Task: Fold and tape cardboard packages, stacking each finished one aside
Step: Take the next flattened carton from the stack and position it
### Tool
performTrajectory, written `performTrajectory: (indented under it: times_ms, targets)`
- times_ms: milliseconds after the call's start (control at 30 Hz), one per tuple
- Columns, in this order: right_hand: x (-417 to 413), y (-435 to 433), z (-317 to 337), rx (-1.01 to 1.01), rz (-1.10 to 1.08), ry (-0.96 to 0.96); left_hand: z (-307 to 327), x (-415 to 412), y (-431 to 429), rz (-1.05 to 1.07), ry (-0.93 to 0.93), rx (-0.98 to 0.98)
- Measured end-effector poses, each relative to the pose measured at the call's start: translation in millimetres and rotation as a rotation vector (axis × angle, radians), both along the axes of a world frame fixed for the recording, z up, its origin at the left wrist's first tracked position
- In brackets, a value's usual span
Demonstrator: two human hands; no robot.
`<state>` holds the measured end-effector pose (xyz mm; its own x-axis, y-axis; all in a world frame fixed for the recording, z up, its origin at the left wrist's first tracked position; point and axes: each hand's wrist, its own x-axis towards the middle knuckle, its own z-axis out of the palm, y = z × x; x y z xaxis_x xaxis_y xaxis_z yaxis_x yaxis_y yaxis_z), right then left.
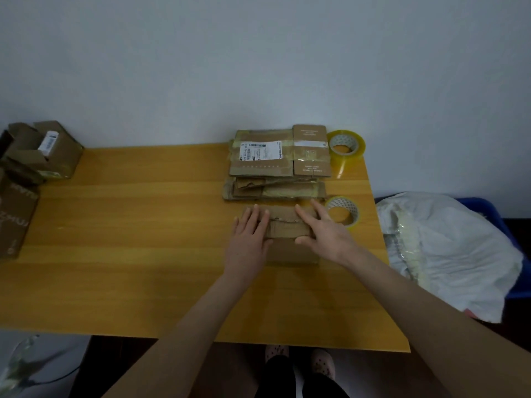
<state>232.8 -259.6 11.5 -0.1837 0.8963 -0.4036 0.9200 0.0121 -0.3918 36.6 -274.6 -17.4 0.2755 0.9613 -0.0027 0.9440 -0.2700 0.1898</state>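
Note:
A flat brown cardboard package lies on the wooden table in front of me. My left hand presses flat on its left part with straight fingers. My right hand lies across its right part, fingers stretched forward and the thumb at the package's near fold. Just behind it sits a stack of flattened, taped packages, the top one bearing a white label. A small roll of clear tape stands right of my right hand. A larger roll sits at the table's back right corner.
Open cardboard boxes crowd the table's left edge. A blue bin holding a white plastic bag stands off the table's right side. The wall runs close behind the table. My feet show under the near edge.

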Motion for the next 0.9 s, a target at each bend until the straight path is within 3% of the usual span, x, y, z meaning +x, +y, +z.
performTrajectory:
  times_ms: [133, 333, 467, 900]
  targets:
    - [-3, -8, -3, 0.019, -0.075, 0.068, -2, -8, 3, -0.066, 0.049, 0.101]
    - [-12, -2, 5, 0.035, -0.123, 0.114, 4, -2, 17, -0.103, 0.154, -0.053]
    - [-15, -9, 6, -0.007, -0.117, 0.180, -2, -5, 10, -0.123, 0.126, -0.007]
    - [-12, -13, -1, 0.052, -0.133, 0.085, 5, 6, 18, -0.133, 0.319, -0.088]
